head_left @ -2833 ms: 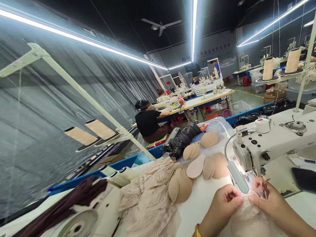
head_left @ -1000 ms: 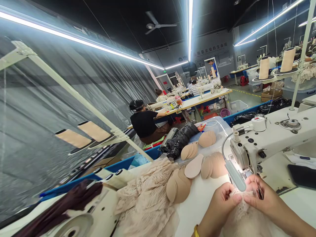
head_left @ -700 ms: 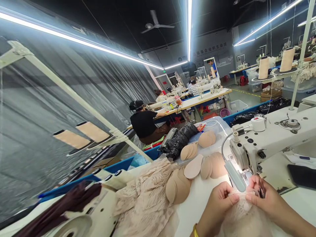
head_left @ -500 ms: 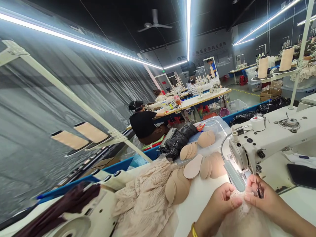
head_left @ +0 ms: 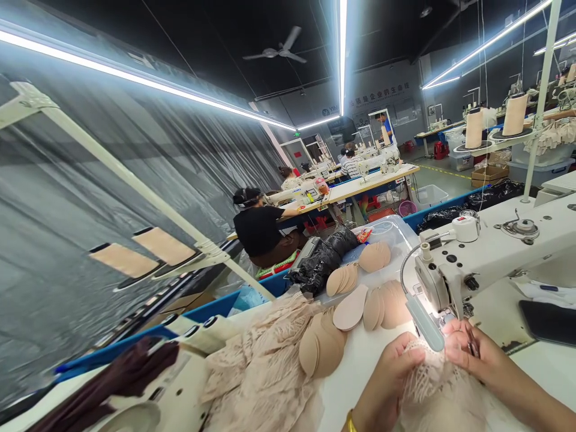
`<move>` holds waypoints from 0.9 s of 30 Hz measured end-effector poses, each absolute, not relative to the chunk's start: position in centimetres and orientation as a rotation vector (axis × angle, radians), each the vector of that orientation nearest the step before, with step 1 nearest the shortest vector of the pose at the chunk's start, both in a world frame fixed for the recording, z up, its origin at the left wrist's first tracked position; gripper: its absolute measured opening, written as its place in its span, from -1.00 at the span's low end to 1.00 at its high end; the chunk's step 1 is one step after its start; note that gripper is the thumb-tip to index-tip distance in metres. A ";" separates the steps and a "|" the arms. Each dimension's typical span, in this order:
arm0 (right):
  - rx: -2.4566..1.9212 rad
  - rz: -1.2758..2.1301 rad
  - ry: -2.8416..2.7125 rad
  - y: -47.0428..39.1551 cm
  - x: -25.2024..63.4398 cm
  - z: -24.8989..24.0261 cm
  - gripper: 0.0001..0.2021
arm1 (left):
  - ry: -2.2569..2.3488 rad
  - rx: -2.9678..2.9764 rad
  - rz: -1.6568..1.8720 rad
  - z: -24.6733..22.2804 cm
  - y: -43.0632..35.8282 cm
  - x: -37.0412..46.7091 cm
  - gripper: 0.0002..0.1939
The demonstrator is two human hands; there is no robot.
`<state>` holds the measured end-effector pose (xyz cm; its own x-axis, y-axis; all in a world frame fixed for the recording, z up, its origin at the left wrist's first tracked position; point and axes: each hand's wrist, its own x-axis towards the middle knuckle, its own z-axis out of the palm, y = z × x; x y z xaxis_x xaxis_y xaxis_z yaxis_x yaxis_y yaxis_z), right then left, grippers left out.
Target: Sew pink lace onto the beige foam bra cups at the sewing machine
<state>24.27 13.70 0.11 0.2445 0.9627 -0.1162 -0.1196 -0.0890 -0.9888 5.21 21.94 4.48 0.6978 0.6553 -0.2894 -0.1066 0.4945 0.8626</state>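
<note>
Pale lace fabric hangs between my two hands in front of the sewing machine. My left hand pinches its left edge. My right hand grips the lace close to the needle area, with a small dark tool also held against the fingers. A grey lamp shines on the work and partly covers the needle area. Left of my hands lie stacks of beige oval pads and a heap of beige lace.
A clear plastic bin and a black plastic bag stand beyond the pads. A dark phone lies at the right. Thread cones stand on a rack. A person in black sits ahead.
My left hand has moved slightly left, away from my right hand, and more of the lace shows spread between them. The view has shifted a little.
</note>
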 end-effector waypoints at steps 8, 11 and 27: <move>-1.296 1.083 -0.942 14.0 23.8 -0.5 -0.58 | 0.638 1.008 0.488 3.0 21.7 5.6 -0.43; -1.309 1.059 -0.948 14.0 23.9 -0.6 -0.59 | 0.730 1.061 0.487 3.1 21.8 5.5 -0.44; -1.347 1.090 -0.943 13.8 23.8 -0.4 -0.59 | 0.627 1.091 0.477 3.3 21.5 5.8 -0.46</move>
<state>23.81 13.75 -0.37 0.2573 0.9627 -0.0844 -0.0542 -0.0728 -0.9959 5.82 21.48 3.31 0.7338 0.6388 -0.2312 -0.0517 0.3918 0.9186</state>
